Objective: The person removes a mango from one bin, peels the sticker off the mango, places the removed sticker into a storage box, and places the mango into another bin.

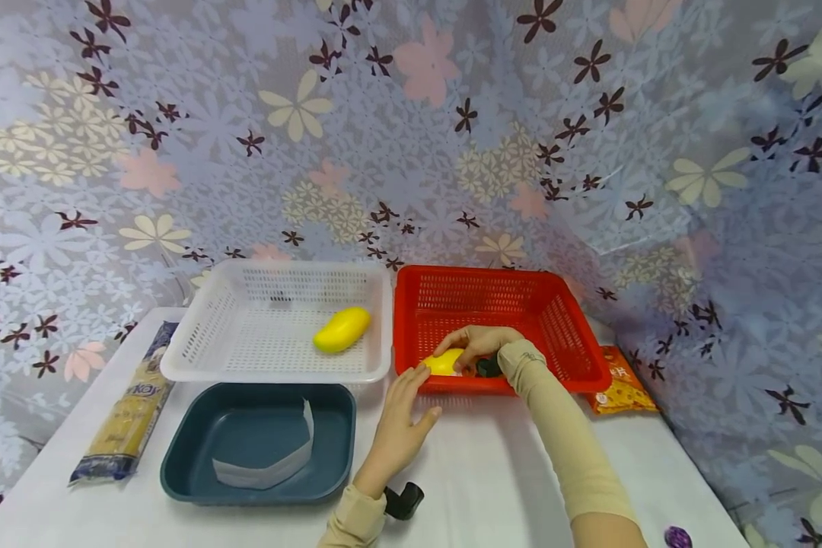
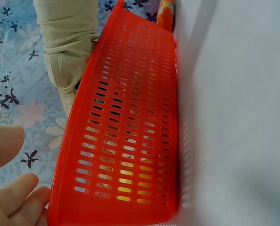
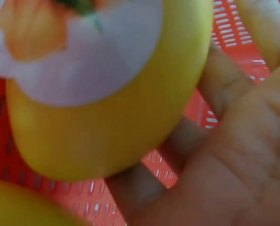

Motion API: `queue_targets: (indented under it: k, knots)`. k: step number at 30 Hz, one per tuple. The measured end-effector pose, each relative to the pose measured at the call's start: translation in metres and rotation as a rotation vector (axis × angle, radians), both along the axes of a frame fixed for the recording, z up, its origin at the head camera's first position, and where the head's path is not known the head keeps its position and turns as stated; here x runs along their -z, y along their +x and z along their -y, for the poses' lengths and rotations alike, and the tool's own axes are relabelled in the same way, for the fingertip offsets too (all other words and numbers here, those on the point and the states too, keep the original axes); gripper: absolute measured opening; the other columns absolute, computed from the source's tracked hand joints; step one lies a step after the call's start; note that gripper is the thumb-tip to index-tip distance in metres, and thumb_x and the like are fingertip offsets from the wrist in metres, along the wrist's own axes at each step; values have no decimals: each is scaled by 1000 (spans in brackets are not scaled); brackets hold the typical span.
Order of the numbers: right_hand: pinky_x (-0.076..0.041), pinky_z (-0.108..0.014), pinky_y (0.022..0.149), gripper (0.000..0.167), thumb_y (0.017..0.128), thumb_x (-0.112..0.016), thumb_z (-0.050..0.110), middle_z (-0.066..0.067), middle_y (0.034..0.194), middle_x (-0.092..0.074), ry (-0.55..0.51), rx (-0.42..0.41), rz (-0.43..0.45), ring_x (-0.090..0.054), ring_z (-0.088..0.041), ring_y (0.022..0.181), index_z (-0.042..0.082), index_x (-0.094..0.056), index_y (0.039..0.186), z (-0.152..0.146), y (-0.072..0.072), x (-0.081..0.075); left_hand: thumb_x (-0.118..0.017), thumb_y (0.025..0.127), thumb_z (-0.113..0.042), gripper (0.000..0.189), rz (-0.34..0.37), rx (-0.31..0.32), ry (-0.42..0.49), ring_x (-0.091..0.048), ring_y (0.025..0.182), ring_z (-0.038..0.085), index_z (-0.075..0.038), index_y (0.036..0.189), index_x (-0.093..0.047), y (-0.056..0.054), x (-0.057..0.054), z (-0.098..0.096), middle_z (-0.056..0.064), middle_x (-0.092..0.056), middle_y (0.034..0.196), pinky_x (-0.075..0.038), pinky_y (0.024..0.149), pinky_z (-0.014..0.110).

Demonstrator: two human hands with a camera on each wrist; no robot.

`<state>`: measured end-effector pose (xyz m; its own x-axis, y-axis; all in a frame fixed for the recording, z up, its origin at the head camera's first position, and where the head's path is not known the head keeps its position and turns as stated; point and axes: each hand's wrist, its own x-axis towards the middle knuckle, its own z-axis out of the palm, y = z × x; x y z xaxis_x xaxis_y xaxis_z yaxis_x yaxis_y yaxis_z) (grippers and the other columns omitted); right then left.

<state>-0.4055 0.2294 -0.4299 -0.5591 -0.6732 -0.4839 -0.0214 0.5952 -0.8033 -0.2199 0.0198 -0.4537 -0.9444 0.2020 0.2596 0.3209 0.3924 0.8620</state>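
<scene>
My right hand (image 1: 479,346) reaches into the red basket (image 1: 548,304), its fingers bent around a rounded yellow thing (image 1: 444,361). In the right wrist view, fingers curve behind a smooth yellow thing (image 3: 116,136) bearing a white label with an orange picture; its exact kind is unclear. Part of another yellow thing (image 3: 22,207) shows below it. My left hand (image 1: 399,426) is at the basket's front left corner, fingers extended and thumb apart. Its fingertips (image 2: 29,195) lie beside the rim, and the left wrist view shows yellow through the slots.
A white basket (image 1: 274,365) holding a yellow mango (image 1: 342,329) stands left of the red one. In front is a dark blue tray (image 1: 246,498) with a bent pale strip (image 1: 267,476) inside. A pasta bag (image 1: 126,411) lies left, an orange snack packet (image 1: 626,384) right.
</scene>
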Motion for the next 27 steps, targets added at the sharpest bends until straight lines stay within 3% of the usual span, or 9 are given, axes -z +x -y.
queue_targets:
  k: [2,9,12,18,21,27]
  knots:
    - [-51,-21,60,43,86,-66,1,-6,115,-60,6,-15,-7,-56,-11,66,5,-59,129,2,0,-2,-62,93,-18,57,-10,-8,-4,-27,144,34,-7,145,-43,0,0,0,13,-39,152,-28,113,61]
    - [-49,-17,57,46,88,-65,2,-4,103,-60,-14,-12,92,-54,-9,61,8,-57,133,2,7,-4,-62,92,-17,56,-7,-1,5,-27,144,33,-7,144,-44,1,0,-2,13,-40,152,-28,114,60]
    - [-51,-18,59,48,87,-66,6,-5,104,-61,-1,-32,28,-54,-9,64,10,-57,134,3,8,-5,-63,92,-17,55,-9,-5,1,-28,144,33,-7,143,-45,2,1,-2,13,-41,151,-28,114,60]
    - [-46,-26,92,48,90,-65,15,-10,133,-57,29,-82,-248,-54,-16,106,10,-54,136,-1,8,-14,-63,91,-16,55,-18,-8,-5,-28,144,32,-8,143,-46,2,1,-3,11,-42,151,-27,115,58]
    - [-44,-31,97,48,91,-63,19,-13,142,-51,2,-45,-319,-47,-22,119,11,-53,138,-7,9,-20,-64,91,-16,55,-26,-16,-21,-28,144,32,-7,142,-47,2,1,-4,9,-42,151,-27,115,58]
    - [-52,-23,80,50,93,-61,17,-17,141,-46,-168,111,-235,-52,-21,102,7,-48,140,-18,15,-33,-65,90,-16,54,-49,-39,-61,-29,144,32,-7,140,-48,1,0,-5,10,-43,151,-29,114,57]
